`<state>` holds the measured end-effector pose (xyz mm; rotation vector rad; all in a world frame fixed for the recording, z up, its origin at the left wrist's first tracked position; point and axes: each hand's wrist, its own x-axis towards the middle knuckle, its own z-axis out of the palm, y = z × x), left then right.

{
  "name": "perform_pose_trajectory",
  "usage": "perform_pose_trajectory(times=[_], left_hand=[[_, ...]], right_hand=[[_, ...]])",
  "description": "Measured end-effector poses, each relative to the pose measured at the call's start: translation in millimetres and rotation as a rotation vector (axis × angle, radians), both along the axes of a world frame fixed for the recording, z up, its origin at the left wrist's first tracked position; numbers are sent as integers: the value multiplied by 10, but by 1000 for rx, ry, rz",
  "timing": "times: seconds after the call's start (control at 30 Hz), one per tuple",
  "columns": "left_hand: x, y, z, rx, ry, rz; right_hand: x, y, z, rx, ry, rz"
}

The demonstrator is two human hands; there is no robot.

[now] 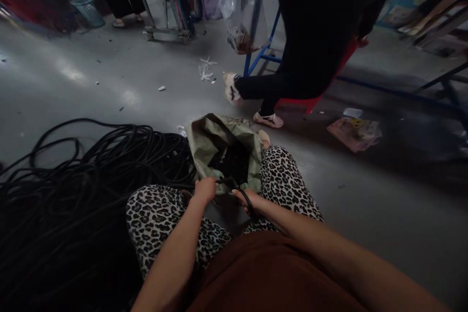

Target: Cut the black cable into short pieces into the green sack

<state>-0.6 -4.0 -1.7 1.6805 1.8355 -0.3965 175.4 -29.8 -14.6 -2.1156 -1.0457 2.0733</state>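
My left hand [206,189] is closed around a black cord [222,181], whose short end sticks out toward the right. In my right hand [249,199] are black-handled scissors [245,198], their blades up against the cord's end. Both hands are over the near edge of an open green woven sack [199,148], which stands between my knees. Dark pieces [234,161] lie inside the sack, too dim to make out singly. To my left, a big tangled heap of black cord [109,151] spreads over the floor.
A person in dark clothes [310,34] is close in front, by a red stool [310,103] and a blue metal frame [258,56]. A clear plastic bag [243,5] hangs there. A pink packet [354,132] lies on the floor at right. Farther back are a wheeled rack [166,34] and a bin [88,11].
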Motion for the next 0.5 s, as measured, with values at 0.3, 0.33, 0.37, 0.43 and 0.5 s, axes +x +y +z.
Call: perform_pose_trajectory(times=[0.3, 0.33, 0.37, 0.43, 0.5], left_hand=[[-73, 51, -107, 132, -17, -4], [-75, 53, -121, 138, -16, -4], [-75, 53, -132, 144, -18, -6], [-71, 50, -144, 153, -21, -15], [-65, 45, -144, 145, -27, -33]], right_hand=[[15, 17, -28, -67, 41, -54], [1, 20, -34, -81, 39, -58], [-14, 24, -34, -96, 32, -60], [-44, 31, -17, -125, 22, -51], [-65, 38, 24, -141, 23, -36]])
